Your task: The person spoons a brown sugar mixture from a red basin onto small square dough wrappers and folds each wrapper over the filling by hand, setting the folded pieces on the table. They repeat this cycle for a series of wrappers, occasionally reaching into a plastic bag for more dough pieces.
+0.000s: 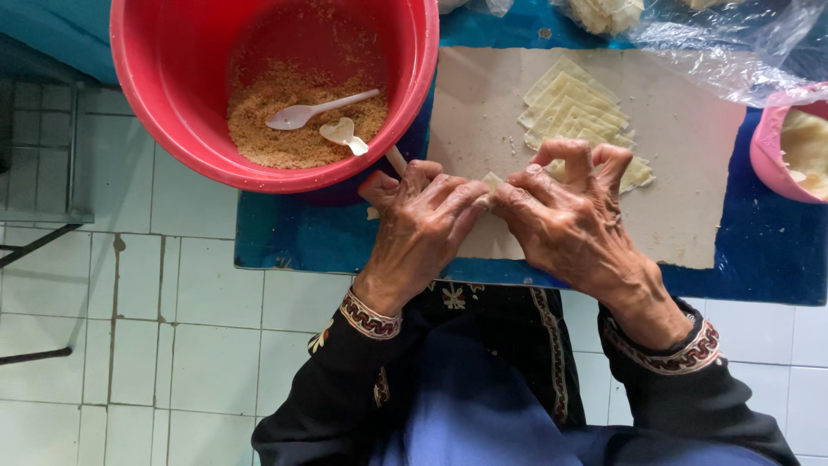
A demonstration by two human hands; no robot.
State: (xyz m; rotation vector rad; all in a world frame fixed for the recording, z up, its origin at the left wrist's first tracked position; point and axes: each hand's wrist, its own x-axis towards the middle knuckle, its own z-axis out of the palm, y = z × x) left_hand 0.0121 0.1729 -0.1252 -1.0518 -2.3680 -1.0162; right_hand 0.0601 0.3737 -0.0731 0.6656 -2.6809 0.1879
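Left hand point(423, 229), right hand point(569, 220) pinch wrapper point(492, 181); red bowl point(276, 86) adjacent.

Premises: a home kitchen or household food-preparation corner, not a commercial one. The floor point(129, 345) is laid in pale square tiles with dark, worn grout. A low blue tabletop point(328, 242) carries a bare brown board point(690, 190) used as the work surface. On it lies 1 stack of thin pale dough sheets point(578, 112). 1 red plastic basin point(172, 103) holds crumbly brown filling point(285, 129) and 2 white plastic spoons point(315, 110). 1 pink bowl point(763, 151) and clear plastic wrap point(733, 47) sit at the edge.
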